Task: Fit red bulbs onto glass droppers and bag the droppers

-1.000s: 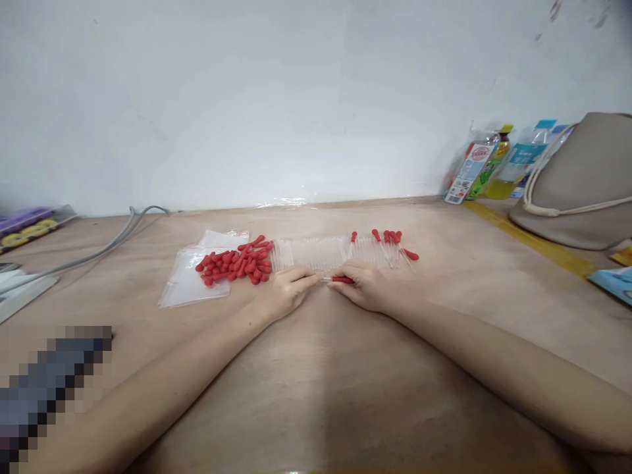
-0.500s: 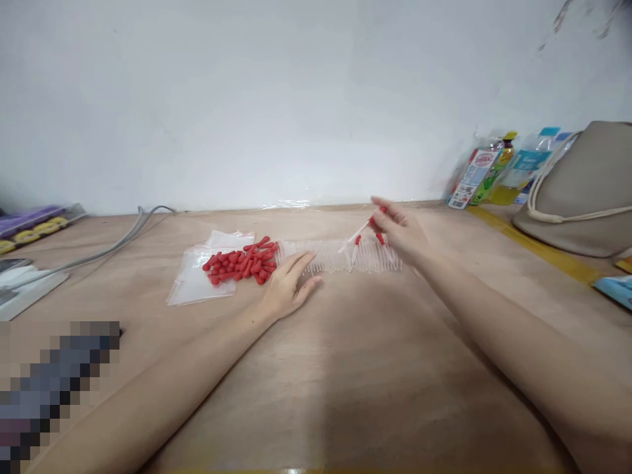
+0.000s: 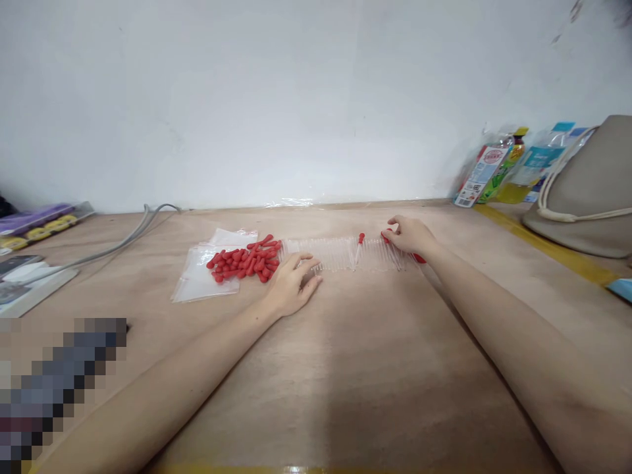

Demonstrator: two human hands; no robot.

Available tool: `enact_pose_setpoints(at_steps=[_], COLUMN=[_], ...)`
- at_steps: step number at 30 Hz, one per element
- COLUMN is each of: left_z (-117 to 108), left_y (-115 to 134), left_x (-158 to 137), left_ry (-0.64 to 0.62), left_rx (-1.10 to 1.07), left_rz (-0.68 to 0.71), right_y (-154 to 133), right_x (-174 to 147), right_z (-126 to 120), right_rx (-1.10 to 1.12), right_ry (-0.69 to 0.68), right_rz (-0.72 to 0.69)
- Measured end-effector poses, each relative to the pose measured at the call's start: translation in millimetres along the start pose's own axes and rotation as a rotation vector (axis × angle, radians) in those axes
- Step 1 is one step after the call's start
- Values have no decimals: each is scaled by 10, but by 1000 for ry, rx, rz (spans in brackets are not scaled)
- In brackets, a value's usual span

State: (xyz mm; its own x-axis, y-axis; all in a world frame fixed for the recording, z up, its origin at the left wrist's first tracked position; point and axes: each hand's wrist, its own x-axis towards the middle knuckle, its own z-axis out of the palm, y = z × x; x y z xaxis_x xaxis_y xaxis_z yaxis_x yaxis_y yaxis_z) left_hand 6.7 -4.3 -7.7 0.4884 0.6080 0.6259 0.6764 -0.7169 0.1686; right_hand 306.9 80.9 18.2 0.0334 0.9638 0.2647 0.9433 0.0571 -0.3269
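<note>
My left hand lies with its fingers apart at the left part of a row of clear thin tubes, next to a heap of red rubber bulbs. My right hand is over the row's right end, thumb and finger pinching the red bulb of a dropper. That dropper's clear tube points down across the row. Another red-capped dropper lies across the tubes between my hands. Under my right hand some more red shows, mostly hidden.
White plastic bags lie beneath the bulbs. At the left are a grey cable, a white box-like item and a purple-yellow pack. Drink bottles, a carton and a beige bag stand at the right by the wall.
My right hand has come down to the row, and the dropper it held up at a slant now lies low over the tubes. My left hand has stayed about the same. The view has shifted slightly.
</note>
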Motion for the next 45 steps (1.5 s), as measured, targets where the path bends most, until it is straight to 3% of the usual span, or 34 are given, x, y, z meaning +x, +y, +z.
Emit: enact_pose_setpoints(at_steps=[4,9,13,16,20,23,27,30,32,35,41,45], left_z=[-6,-12,-21,-28,-33,-32,-23,-7,16,69,211,285], left_y=[4,25,41,47,59,74,88,81,70,62,133,186], left_x=[2,20,27,25,34,54,74,88,120,239,609,751], left_ry=[-17,-50,-65,-73,-87,-81,-70,-56,-42,-28,-116,-200], left_rx=[11,27,39,44,60,86,137,181,212,256,299,363], left_rz=[-14,-33,-48,-50,-60,-71,-113,-146,-168,-239,-508,-592], right_y=[110,332,463,460,296,66,-289,-464,-513,-520,-501,-504], right_x=[-9,-110,-154,-152,-172,-247,-478,-706,-826,-907,-874,-871], right_z=[-203,-453,-402,-387,-552,-585,-235,101,233,285,273,286], right_rx=[-53,-95,26,57,-68,2,325,262,176,139,129,135], right_ry=[24,-369,-507,-535,-444,-231,154,327,362,382,361,326], right_rz=[100,183,159,174,234,154,-136,-458,-595,-678,-670,-658])
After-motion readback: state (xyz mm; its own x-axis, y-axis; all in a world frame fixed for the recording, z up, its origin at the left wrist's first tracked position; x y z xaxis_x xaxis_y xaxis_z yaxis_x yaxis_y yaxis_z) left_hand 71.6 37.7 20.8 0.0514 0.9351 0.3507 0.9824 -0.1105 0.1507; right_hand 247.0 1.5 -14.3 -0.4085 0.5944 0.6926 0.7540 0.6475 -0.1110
